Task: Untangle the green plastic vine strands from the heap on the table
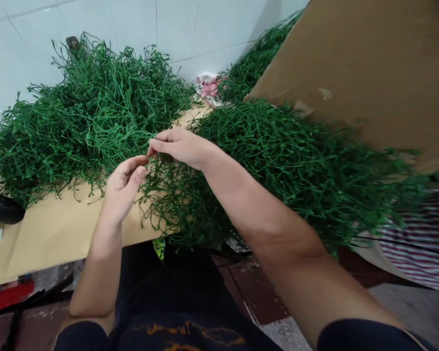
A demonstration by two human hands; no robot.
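My right hand (177, 146) reaches in from the right with its thumb and fingers pinched on a thin green artificial plant stem, mostly hidden by the fingers. Close by on the left, my left hand (126, 183) has its thumb and forefinger bent toward each other. Its fingertips almost meet those of the right hand; whatever sits between them is too small to make out. Below and behind the hands lie loose green sprigs (168, 195). One large heap of green artificial plants (95, 112) spreads at the left, another heap of the same stems (278, 156) at the right.
Brown cardboard (66, 219) covers the work surface. A big cardboard sheet (369, 73) leans at the upper right. A black cup (2, 208) stands at the left edge. A pink and white cloth (210, 88) lies by the tiled wall (131, 24). Striped fabric (420, 243) is at the lower right.
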